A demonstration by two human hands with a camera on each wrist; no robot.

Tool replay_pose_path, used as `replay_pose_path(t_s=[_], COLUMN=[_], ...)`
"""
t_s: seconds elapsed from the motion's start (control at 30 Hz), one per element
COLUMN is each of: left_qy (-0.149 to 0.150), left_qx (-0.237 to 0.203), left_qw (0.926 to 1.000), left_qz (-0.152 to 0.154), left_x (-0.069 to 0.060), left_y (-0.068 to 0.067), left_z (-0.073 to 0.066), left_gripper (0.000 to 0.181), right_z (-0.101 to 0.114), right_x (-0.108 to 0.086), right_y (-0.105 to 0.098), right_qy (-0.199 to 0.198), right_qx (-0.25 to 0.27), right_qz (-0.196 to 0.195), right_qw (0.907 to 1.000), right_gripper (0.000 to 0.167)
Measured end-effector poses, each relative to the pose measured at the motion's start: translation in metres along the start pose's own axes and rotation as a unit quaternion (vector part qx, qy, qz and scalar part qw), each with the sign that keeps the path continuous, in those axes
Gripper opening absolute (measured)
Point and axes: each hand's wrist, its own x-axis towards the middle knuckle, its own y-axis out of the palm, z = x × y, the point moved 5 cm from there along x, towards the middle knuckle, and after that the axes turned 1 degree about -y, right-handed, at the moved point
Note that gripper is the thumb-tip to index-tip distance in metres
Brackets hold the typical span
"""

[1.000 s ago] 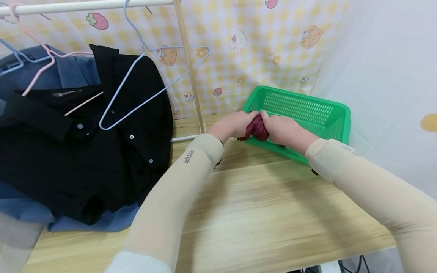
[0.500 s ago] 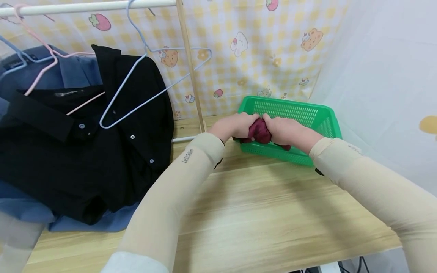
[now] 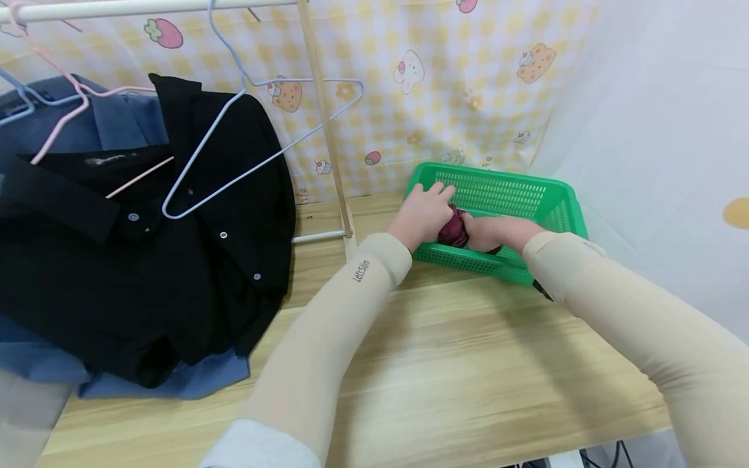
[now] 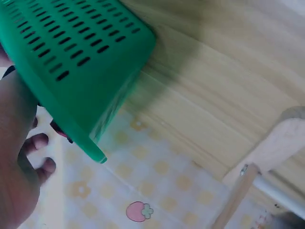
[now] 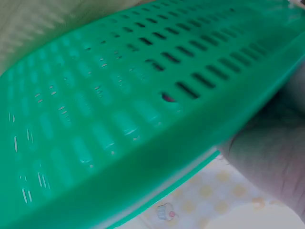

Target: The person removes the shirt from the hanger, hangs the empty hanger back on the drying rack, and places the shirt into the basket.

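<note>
A bunched dark red satiny cloth (image 3: 453,229) lies inside the green plastic basket (image 3: 562,188), between my two hands. My left hand (image 3: 422,213) reaches over the basket's left end, its fingers spread, the thumb side close against the cloth. In the left wrist view, the fingers (image 4: 35,143) of this hand stand apart beside the basket rim. My right hand (image 3: 493,233) is lowered into the basket and grips the cloth from the right; its fingertips are mostly hidden. The right wrist view shows mainly the basket's slotted wall (image 5: 119,109).
To the left, a black buttoned shirt (image 3: 222,273) and blue denim garments (image 3: 134,123) hang from a white rail (image 3: 146,8). A bare light blue hanger (image 3: 234,97) and a wooden rack post (image 3: 324,123) stand left of the basket. Beneath lies a wooden table (image 3: 456,377).
The basket has shifted a little to the left and nearer. Both hands have lowered the dark red cloth into it, and my left fingers have loosened and spread.
</note>
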Motion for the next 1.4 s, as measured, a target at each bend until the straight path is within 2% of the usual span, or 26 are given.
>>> replay_pose_path(t_s=[0.07, 0.13, 0.23, 0.33, 0.47, 0.57, 0.7, 0.9, 1.0, 1.17, 1.3, 1.4], left_qy=[0.01, 0.019, 0.023, 0.025, 0.014, 0.001, -0.016, -0.015, -0.008, -0.023, -0.05, -0.071], left_qx=[0.011, 0.004, 0.0, 0.027, 0.065, 0.063, 0.055, 0.027, -0.004, -0.048, -0.071, -0.087], left_qw=[0.9999, 0.9998, 0.9993, 0.9982, 0.9953, 0.9948, 0.9964, 0.9995, 0.9999, 0.9986, 0.9962, 0.9936], left_qz=[0.003, 0.01, 0.028, 0.047, 0.07, 0.079, 0.062, 0.004, -0.012, -0.008, 0.004, 0.007], left_x=[0.0, 0.0, 0.0, 0.001, 0.0, -0.002, -0.005, -0.012, -0.02, -0.043, -0.069, -0.092], left_y=[0.001, 0.002, 0.003, 0.004, 0.0, -0.004, -0.011, -0.027, -0.037, -0.053, -0.056, -0.054], left_z=[-0.004, -0.007, -0.01, -0.012, -0.013, -0.013, -0.008, 0.009, 0.018, 0.037, 0.046, 0.044], left_gripper=[0.027, 0.023, 0.022, 0.026, 0.034, 0.031, 0.029, 0.03, 0.027, 0.042, 0.051, 0.051], right_z=[0.001, 0.002, 0.004, 0.007, 0.012, 0.014, 0.015, 0.015, 0.016, 0.023, 0.035, 0.047], right_x=[-0.003, -0.007, -0.013, -0.015, -0.007, -0.002, -0.003, -0.017, -0.028, -0.05, -0.07, -0.083], right_y=[-0.001, -0.005, -0.014, -0.024, -0.028, -0.021, -0.019, -0.04, -0.052, -0.066, -0.064, -0.054], right_qy=[-0.01, -0.006, 0.008, 0.005, -0.018, -0.026, -0.027, -0.011, -0.001, -0.005, -0.016, -0.024], right_qx=[0.02, 0.034, 0.032, -0.003, -0.064, -0.078, -0.075, -0.075, -0.061, -0.023, 0.008, 0.036], right_qz=[0.025, 0.04, 0.045, 0.008, -0.058, -0.068, -0.07, -0.082, -0.094, -0.128, -0.17, -0.193], right_qw=[0.9995, 0.9986, 0.9984, 1.0, 0.9961, 0.9942, 0.9944, 0.9938, 0.9937, 0.9916, 0.9853, 0.9803], right_gripper=[0.075, 0.082, 0.09, 0.076, 0.039, 0.028, 0.026, 0.02, 0.017, 0.035, 0.034, 0.029])
